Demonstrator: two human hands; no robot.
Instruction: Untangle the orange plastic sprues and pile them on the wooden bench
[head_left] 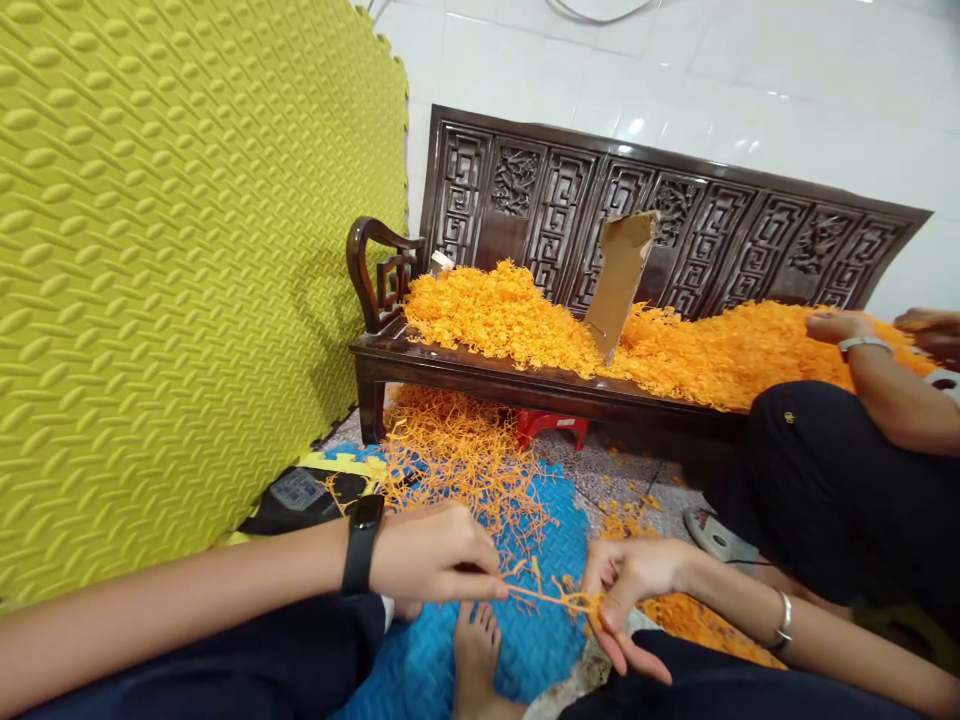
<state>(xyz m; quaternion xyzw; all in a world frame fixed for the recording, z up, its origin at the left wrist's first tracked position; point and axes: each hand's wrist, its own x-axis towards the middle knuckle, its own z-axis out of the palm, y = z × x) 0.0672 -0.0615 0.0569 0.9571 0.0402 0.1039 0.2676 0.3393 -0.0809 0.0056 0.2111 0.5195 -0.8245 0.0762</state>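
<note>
Strand [541,597], long axis left-to-right, right end slightly lower; in grip of left hand [439,555], right hand [628,585].

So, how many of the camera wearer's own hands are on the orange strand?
2. The left hand pinches one end of the orange strand; the right hand holds its branched end. Neither hand is hidden, though some fingers are partly covered.

Left hand [439,552]: was pinched, thumb [474,587] held straight.
Right hand [626,585]: was turned inward, lower fingers [646,662] extended.
</note>
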